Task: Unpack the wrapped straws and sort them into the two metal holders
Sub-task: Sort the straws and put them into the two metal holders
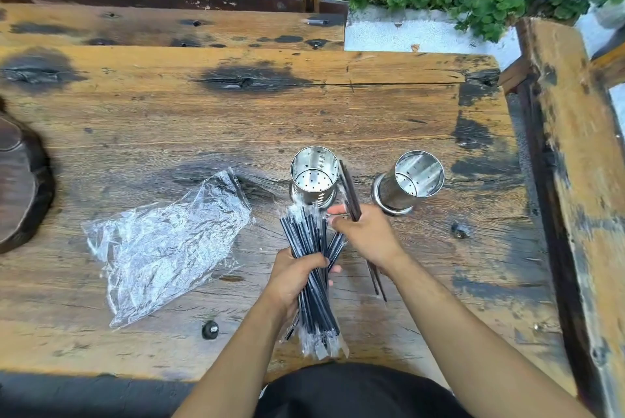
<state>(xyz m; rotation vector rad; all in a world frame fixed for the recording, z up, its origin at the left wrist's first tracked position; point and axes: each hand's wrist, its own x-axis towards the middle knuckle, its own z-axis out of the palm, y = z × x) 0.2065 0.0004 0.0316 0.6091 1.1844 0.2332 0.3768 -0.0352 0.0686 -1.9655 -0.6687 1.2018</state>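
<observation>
A few thin dark straws (pixel 350 191), long axis pointing away from the person, are being pinched by the right hand (pixel 367 236) just beside the left perforated metal holder (pixel 314 177). The left hand (pixel 297 277) is gripping the wrapped black bundle (pixel 313 268) just nearer than that holder.

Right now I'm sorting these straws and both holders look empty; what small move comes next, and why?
Probably lift the few straws the right hand pinches into the near holder: it stands empty just beyond, while the left hand grips the bundle.
</observation>
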